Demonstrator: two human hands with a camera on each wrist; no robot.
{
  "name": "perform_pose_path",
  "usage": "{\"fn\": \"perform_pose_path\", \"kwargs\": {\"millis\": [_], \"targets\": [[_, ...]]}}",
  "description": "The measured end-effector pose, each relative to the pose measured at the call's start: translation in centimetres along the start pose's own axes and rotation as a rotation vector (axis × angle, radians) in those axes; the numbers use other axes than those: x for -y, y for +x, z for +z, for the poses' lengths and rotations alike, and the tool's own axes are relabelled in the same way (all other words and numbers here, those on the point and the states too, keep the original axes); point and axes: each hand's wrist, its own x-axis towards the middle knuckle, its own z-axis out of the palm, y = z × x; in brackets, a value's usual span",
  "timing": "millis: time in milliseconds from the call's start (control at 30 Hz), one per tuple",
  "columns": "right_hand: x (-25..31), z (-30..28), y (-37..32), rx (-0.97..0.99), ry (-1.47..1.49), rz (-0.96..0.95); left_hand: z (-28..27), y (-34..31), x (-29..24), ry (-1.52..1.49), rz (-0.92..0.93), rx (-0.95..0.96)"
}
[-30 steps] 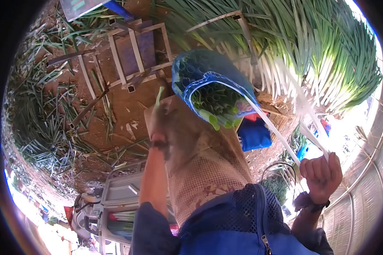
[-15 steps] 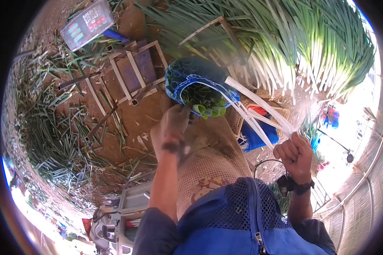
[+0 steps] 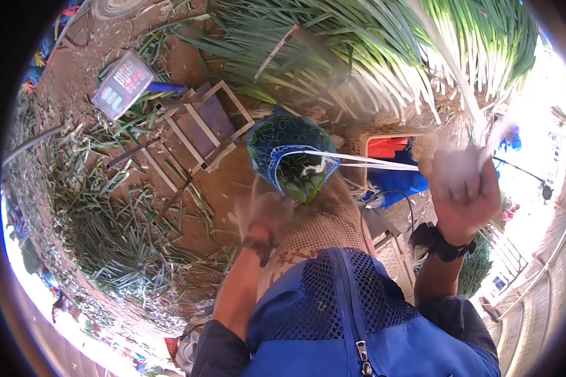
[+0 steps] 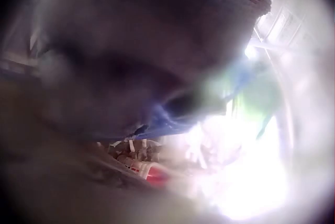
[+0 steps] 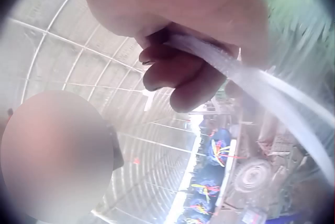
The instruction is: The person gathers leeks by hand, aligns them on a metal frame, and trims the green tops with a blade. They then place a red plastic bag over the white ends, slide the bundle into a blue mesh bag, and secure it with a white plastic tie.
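A blue mesh bag (image 3: 277, 129) stands below me, packed with green onions (image 3: 302, 182) whose leaf ends show in its mouth. White drawstring (image 3: 374, 162) stretches from the bag's rim to my right hand (image 3: 465, 195), which grips it well off to the right. In the right wrist view the fingers curl round the same white strap (image 5: 235, 70). Blurred by motion, my left hand (image 3: 264, 217) is close at the near left side of the bag's mouth. Its wrist view is dark, with blue material (image 4: 167, 124) beside the hand; whether the fingers grip the bag, I cannot tell.
A heap of green onions (image 3: 383, 63) lies at the back right. Behind the bag stand a metal frame (image 3: 198, 125) and a scale display (image 3: 122, 85). A crate (image 3: 357, 144) with red and blue items sits to the right. Loose leaves litter the ground at left.
My left hand came from the left up to the bag's mouth, then moved slightly nearer me. The right hand moved inward, then outward and up with the drawstring. The bag's mouth looks narrower.
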Motion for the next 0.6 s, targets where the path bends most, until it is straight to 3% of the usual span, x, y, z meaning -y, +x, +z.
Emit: {"fn": "perform_pose_path", "kwargs": {"millis": [33,133,200,267,300,333,400,467,533,567,600], "targets": [[0.5,0.4,-0.7,0.056,0.101,0.004,0.0,-0.4,0.5,-0.120,-0.106,-0.003],[3.6,1.8,-3.2,0.224,0.122,-0.163,-3.6,-2.7,-1.4,-0.185,-0.094,-0.066],[6.8,3.8,-4.8,0.341,0.165,-0.198,-5.8,-3.9,-3.0,-0.187,0.018,-0.096],[11.3,7.6,-6.6,0.443,0.250,-0.112,-7.5,-6.0,-4.9,-0.235,0.097,-0.104],[14.3,8.3,-7.9,0.458,0.968,0.261,-7.9,-7.1,-6.4,-0.282,0.124,-0.104],[17.4,8.9,-9.2,0.252,1.681,0.644,-8.2,-7.8,-7.4,-0.331,0.151,-0.103],[18.8,9.0,-9.9,-0.115,2.585,1.098,-8.6,-8.9,-7.9,-0.388,0.168,-0.032],[15.4,8.0,-9.2,0.105,1.741,0.518,-8.2,-9.0,-7.0,-0.310,0.200,0.015],[10.1,8.0,-8.1,0.249,0.838,0.040,-5.3,-6.1,-2.1,-0.234,0.076,0.145],[7.4,8.8,-7.6,0.203,0.620,0.025,-4.5,-4.8,-0.1,-0.193,0.024,0.201],[4.7,9.6,-7.1,0.158,0.402,0.020,-4.8,-4.4,0.8,-0.099,0.114,0.082]]}}
